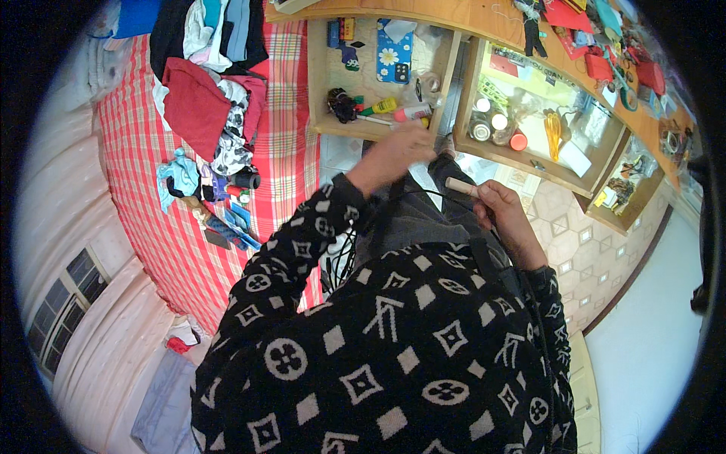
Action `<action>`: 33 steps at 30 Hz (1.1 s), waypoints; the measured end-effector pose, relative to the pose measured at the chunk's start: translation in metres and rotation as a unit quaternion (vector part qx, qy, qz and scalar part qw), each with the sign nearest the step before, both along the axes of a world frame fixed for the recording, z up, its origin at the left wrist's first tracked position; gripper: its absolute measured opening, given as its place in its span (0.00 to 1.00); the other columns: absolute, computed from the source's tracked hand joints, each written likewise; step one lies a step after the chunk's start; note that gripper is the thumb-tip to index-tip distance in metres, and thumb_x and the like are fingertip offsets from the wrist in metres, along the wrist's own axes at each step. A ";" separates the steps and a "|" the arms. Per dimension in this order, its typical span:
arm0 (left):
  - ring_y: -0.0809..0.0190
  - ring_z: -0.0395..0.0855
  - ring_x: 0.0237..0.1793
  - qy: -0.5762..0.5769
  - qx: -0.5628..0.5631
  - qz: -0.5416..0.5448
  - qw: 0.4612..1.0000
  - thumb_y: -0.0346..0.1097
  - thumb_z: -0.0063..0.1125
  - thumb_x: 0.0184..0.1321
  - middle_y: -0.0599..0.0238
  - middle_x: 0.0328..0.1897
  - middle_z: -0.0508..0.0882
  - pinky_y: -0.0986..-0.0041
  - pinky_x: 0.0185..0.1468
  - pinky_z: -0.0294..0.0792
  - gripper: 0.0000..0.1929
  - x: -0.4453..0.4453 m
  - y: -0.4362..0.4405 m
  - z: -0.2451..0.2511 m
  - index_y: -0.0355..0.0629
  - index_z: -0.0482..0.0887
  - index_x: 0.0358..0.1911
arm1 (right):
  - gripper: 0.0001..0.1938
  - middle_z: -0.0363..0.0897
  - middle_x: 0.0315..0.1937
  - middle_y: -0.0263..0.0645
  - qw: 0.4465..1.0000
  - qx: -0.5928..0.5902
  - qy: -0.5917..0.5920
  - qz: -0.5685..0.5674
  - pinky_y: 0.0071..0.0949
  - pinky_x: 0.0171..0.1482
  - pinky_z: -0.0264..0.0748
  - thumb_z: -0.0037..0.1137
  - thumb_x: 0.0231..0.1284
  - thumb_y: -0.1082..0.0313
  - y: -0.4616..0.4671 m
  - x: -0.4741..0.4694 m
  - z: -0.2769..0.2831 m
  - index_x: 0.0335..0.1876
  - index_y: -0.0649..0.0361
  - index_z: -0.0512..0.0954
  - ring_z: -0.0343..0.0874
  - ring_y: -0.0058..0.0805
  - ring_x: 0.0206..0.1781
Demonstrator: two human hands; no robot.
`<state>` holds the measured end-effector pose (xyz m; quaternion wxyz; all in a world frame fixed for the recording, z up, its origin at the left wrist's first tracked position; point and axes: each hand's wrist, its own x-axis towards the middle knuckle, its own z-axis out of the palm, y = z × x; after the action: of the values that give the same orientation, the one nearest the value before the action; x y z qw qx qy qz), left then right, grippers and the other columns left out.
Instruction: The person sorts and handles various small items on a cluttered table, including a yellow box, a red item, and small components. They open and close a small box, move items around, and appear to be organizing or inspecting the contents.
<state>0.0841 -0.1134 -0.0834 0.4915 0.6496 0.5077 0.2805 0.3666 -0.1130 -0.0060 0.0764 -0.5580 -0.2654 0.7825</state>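
Observation:
My right hand is closed on a small pale cylindrical tube, held over my lap. My left hand, somewhat blurred, is at the front right corner of an open wooden drawer; its fingertips are partly hidden, so whether it holds anything cannot be told. Just beyond that hand, in the drawer, lie a pink-and-white tube, a yellow-and-green tube, a roll of clear tape and a dark bundle. A phone or phone case with daisies lies farther back.
On the right, a second open drawer holds jars and a yellow cord bundle; a third drawer stands beyond. Fabric scraps and scissors lie on the wooden desktop. Clothes cover part of the checked bed at left. Dark cables hang beside my lap.

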 end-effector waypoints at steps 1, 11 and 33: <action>0.44 0.80 0.54 0.094 0.052 0.027 0.994 0.37 0.64 0.62 0.50 0.49 0.83 0.58 0.59 0.72 0.13 -0.013 0.004 -0.018 0.37 0.87 0.46 | 0.14 0.73 0.22 0.26 1.000 0.003 0.007 0.001 0.17 0.26 0.61 0.50 0.79 0.56 0.000 0.000 0.001 0.41 0.57 0.78 0.67 0.14 0.22; 0.42 0.83 0.39 0.158 -0.070 0.146 0.974 0.38 0.70 0.54 0.50 0.31 0.83 0.52 0.45 0.74 0.12 -0.042 0.030 -0.120 0.36 0.86 0.32 | 0.14 0.71 0.22 0.25 0.999 0.003 -0.031 0.016 0.16 0.28 0.61 0.48 0.80 0.56 0.006 -0.007 0.014 0.40 0.55 0.79 0.66 0.14 0.23; 0.73 0.74 0.23 -0.066 -0.217 0.125 0.966 0.37 0.68 0.65 0.73 0.22 0.80 0.76 0.30 0.66 0.16 0.043 0.052 0.000 0.40 0.81 0.21 | 0.12 0.74 0.24 0.28 0.955 0.086 0.089 -0.270 0.16 0.31 0.64 0.52 0.79 0.58 -0.016 0.078 0.007 0.43 0.59 0.80 0.67 0.15 0.24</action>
<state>0.1273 -0.0612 -0.0833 0.6140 0.4389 0.6001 0.2651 0.4446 -0.1291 0.0008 0.3559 -0.5284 -0.1636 0.7533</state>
